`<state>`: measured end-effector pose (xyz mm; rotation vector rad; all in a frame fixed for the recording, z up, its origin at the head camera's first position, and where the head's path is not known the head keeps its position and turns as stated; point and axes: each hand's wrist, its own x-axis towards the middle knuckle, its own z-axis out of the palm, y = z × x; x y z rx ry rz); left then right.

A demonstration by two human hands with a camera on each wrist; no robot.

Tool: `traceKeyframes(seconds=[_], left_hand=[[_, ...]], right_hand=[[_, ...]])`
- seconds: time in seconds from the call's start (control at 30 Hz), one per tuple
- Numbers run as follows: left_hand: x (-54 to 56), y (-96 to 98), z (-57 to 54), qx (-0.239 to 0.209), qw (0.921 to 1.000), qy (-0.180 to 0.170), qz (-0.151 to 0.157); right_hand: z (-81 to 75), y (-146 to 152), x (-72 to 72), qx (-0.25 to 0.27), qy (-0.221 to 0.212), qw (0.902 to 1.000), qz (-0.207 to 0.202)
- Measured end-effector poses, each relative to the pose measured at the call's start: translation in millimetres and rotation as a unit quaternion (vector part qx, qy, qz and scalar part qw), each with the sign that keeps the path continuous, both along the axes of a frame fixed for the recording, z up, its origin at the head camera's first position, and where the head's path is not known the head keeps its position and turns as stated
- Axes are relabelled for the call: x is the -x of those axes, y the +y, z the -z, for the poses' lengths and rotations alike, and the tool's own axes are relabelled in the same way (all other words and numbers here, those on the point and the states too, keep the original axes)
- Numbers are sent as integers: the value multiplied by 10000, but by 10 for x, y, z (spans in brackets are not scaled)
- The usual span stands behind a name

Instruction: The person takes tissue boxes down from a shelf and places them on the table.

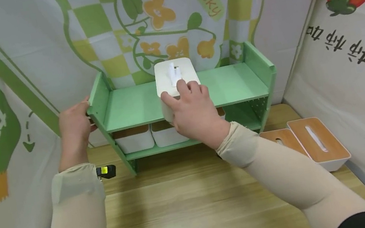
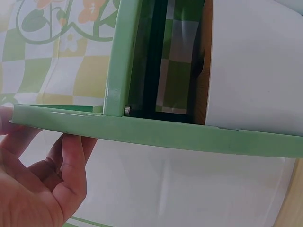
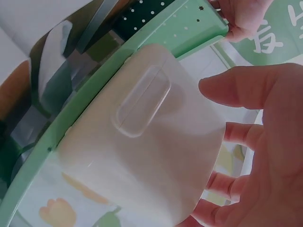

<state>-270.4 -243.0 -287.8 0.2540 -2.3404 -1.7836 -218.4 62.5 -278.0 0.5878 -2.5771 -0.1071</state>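
Observation:
My left hand (image 1: 75, 124) grips the upper left side panel (image 1: 98, 98) of a small green shelf (image 1: 135, 105). The left wrist view shows the thumb and fingers around the panel edge. A white tissue box (image 1: 174, 65) stands upright on the top board at its front middle, with a white piece (image 1: 174, 75) sticking up from the lid. My right hand (image 1: 197, 115) rests its fingers on the lid. In the right wrist view the thumb (image 3: 236, 87) lies near the box's corner; the far fingertips are hidden behind the lid edge.
White boxes with wooden lids, such as the left box (image 1: 134, 141), fill much of the lower level. Two boxes with slotted wooden lids, one a slotted box (image 1: 303, 135), stand on the wooden floor (image 1: 184, 207) to the right. Printed cloth (image 1: 40, 53) hangs behind.

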Motion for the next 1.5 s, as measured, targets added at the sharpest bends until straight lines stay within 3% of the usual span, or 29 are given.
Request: traceKeyframes(seconds=[0.53, 0.77, 1.0, 1.3, 1.5], left_hand=[[-34, 19, -23, 82, 10000, -31, 5], [-28, 7, -17, 30, 10000, -24, -2], [-6, 4, 2, 5, 10000, 17, 2], [-8, 8, -14, -51, 9999, -68, 78], [7, -9, -3, -87, 9999, -81, 72]], right_hand=[[-17, 390, 5, 421, 45, 9990, 166], [4, 442, 29, 506, 339, 9980, -153], [3, 552, 20, 638, 450, 9968, -146], [-84, 679, -13, 822, -298, 9951, 454], [-84, 678, -43, 688, -496, 9958, 336]])
